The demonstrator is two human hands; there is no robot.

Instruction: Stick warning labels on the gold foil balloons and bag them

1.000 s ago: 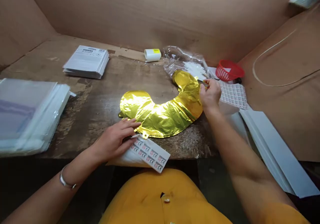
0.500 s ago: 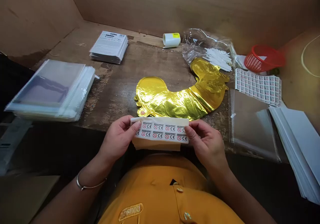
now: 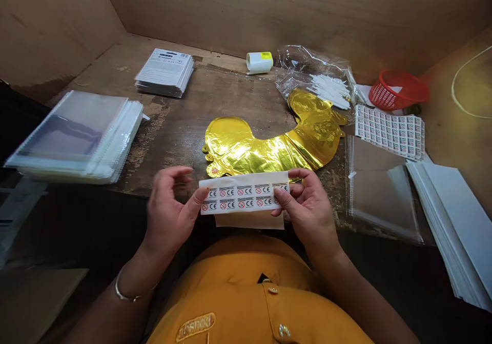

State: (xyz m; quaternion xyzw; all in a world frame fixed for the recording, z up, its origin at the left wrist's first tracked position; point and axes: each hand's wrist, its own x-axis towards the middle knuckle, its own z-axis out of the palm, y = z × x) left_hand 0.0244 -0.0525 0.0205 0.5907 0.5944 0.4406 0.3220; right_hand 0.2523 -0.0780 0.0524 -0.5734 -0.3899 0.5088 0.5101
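My right hand (image 3: 309, 208) pinches the right end of a white sticker sheet (image 3: 240, 211), thumb in front and fingers behind. Two rows of small CE labels show on the sheet, and a paler paper flap (image 3: 249, 220) hangs below it. At the left end, my left hand (image 3: 169, 208) is open: its fingers are raised off the sheet and apart, while the thumb tip is at the sheet's left edge. Just beyond the sheet lie flat gold foil balloons (image 3: 265, 154), stacked in a curved shape, with their near edge partly hidden by the sheet.
Clear plastic sleeves (image 3: 80, 134) are piled at left, with packaged cards (image 3: 165, 72) behind. A white label roll (image 3: 259, 63), a plastic bag of white sticks (image 3: 330, 92) and a red basket (image 3: 397, 90) stand at the back. Printed label sheets (image 3: 390, 131) and white cards (image 3: 453, 221) lie right.
The fingers of my left hand have come off the sheet's left end and spread. My right hand still holds the sheet, its thumb further in. The view has shifted slightly.
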